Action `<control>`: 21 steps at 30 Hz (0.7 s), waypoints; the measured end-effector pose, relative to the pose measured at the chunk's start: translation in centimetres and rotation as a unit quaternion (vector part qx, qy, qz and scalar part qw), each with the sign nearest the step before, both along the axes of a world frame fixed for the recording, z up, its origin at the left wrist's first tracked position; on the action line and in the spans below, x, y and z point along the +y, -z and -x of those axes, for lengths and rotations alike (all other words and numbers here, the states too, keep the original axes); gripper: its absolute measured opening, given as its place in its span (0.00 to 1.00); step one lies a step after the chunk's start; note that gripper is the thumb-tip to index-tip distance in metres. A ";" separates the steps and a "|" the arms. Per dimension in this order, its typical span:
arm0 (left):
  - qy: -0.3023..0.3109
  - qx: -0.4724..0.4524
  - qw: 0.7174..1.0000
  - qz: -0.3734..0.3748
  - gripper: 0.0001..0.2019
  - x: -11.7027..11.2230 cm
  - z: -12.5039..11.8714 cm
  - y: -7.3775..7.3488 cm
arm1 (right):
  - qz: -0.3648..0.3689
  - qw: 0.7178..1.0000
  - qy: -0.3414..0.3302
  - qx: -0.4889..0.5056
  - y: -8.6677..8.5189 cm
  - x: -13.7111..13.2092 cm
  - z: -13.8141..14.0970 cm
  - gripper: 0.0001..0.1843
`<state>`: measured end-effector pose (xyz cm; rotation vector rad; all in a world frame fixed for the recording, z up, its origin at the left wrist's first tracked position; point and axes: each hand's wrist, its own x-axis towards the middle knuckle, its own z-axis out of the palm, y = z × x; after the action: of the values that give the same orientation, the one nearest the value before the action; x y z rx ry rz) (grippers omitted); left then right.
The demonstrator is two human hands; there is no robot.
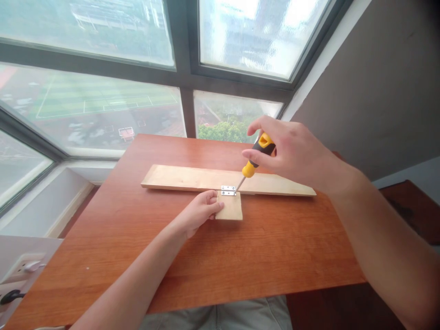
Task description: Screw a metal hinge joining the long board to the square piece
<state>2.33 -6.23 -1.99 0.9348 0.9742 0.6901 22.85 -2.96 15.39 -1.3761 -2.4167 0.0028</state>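
Observation:
A small square wooden piece [229, 208] is pinched at its left edge by my left hand [202, 210]. A silver metal hinge [228, 188] lies across the seam between this piece and a long pale wooden board [185, 176] behind it. My right hand [285, 149] grips a yellow and black screwdriver [249, 169] by its handle, thumb and fingers around it. The screwdriver is tilted, its tip at the right end of the hinge's near leaf. Whether a screw sits under the tip is too small to tell.
The boards rest on a reddish-brown wooden table [137, 256]. Behind it stand large windows with grey frames [189, 78]. A wall socket with plugs [25, 268] is at the lower left, and a grey wall [378, 91] rises at the right.

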 end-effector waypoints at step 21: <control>0.008 -0.007 1.000 0.005 0.18 0.1 0.2 0.3 | 0.028 0.996 -0.086 0.014 -0.8 -1.0 -0.4 0.16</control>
<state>2.13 -6.18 -2.30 0.9276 0.9561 0.6764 23.22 -3.92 16.15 -1.1784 -2.5217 0.1345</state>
